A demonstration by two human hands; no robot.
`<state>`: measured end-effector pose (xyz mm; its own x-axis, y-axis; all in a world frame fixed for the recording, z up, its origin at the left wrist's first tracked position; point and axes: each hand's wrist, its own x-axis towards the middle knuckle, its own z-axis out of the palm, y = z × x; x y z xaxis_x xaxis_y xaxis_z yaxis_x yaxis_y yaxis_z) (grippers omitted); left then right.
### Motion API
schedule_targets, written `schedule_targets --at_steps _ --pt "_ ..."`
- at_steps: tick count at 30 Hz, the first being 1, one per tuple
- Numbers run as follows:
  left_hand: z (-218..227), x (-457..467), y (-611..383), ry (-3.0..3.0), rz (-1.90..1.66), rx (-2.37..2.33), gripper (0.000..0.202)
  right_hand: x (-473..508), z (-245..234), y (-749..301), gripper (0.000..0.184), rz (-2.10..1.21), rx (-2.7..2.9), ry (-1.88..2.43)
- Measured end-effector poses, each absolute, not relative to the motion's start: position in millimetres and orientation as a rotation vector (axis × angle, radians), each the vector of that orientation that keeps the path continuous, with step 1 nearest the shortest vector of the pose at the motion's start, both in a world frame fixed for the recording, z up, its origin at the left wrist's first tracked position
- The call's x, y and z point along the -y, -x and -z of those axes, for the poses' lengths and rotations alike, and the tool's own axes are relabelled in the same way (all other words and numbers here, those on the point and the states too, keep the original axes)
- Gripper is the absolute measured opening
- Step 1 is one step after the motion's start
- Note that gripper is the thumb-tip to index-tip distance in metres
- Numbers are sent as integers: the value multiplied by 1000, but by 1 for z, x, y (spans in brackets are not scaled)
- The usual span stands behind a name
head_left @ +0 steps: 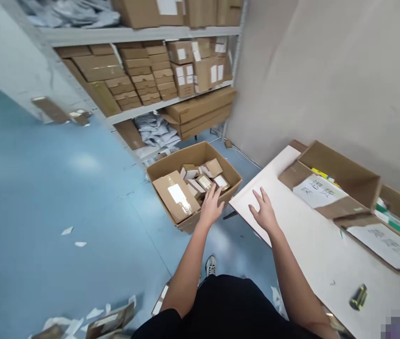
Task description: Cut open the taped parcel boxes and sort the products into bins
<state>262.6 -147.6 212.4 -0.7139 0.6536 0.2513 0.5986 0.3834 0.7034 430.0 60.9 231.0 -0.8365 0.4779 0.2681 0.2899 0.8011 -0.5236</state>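
1. Shelving [139, 34] stacked with brown cartons fills the upper left.
2. White table [309, 254] at right; its corner juts close to the carton below, and could catch a forearm or box if the carton were lifted carelessly.
3. Open carton [221, 157] on the blue floor, ahead of the person, between shelving and table.
4. Inside it, at left, a wide taped box [166, 188] seems tilted near the rim; a jolt could tip it out.
5. Left hand [212, 206], open and apparently empty, is at the carton's near side; whether it touches is unclear. Right hand [264, 214], also open with fingers spread, is over the table's edge, holding nothing visible.
6. Small boxes [205, 182] lie jumbled within the carton; tilting it could make them slide.
7. Paper scraps [80, 244] dot the floor; stepping on one could cause a slip.
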Motion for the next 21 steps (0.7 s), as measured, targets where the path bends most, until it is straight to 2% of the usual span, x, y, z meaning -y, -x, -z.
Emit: schedule_targets --at_steps 5,9,13,21 --pt "-162 216 -215 -661 -1369 -2683 72 -29 -220 -338 63 -790 2709 279" --pt "-106 244 -199 -266 -1485 -2556 74 -16 -193 -293 69 -901 2807 167" --pt "-58 258 -193 161 -1393 -2434 79 -7 -162 -248 77 -1009 2961 81" --pt "-30 258 -186 479 -1131 -2491 74 -10 -102 -163 78 -1284 3207 -78"
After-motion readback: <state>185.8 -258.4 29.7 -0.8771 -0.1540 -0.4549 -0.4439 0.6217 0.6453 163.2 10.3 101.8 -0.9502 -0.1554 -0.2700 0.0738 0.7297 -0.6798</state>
